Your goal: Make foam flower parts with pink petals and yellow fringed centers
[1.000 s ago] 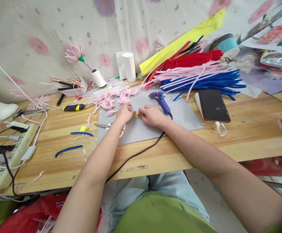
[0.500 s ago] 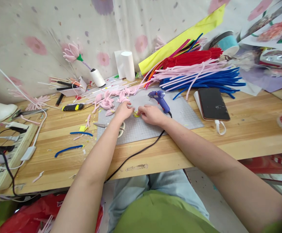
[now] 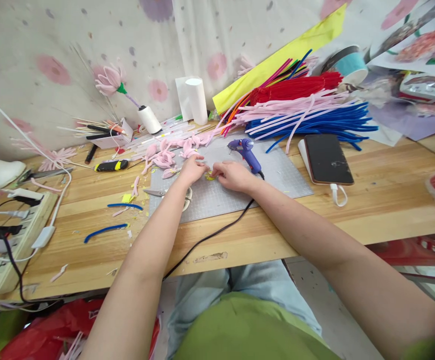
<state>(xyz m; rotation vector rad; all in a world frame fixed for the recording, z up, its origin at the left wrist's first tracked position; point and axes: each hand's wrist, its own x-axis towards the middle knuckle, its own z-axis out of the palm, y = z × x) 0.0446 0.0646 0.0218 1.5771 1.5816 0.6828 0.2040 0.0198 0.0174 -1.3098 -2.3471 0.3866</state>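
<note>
Over the grey cutting mat (image 3: 225,202), my two hands work close together. My right hand (image 3: 234,176) is closed in a pinch on a small yellow piece (image 3: 209,177), too small to make out exactly. My left hand (image 3: 192,171) faces it from the left, thumb and fingers drawn together beside the yellow piece; what they pinch is too small to see. Partly under my left wrist lie scissors (image 3: 187,199) with light handles. Pink pipe-cleaner petals (image 3: 164,159) are heaped just beyond my left hand. A purple glue gun (image 3: 249,156) rests behind my right hand.
Bundles of blue (image 3: 315,122), pink and red pipe cleaners lie at the back right, near a phone (image 3: 328,160) on a stand. A pink flower (image 3: 110,81) stands in a thread spool (image 3: 150,120). A utility knife (image 3: 111,165) and power strip (image 3: 33,240) are left.
My left fingertips have shifted very slightly near the yellow piece. My right hand stays almost still, and the view has moved a touch.
</note>
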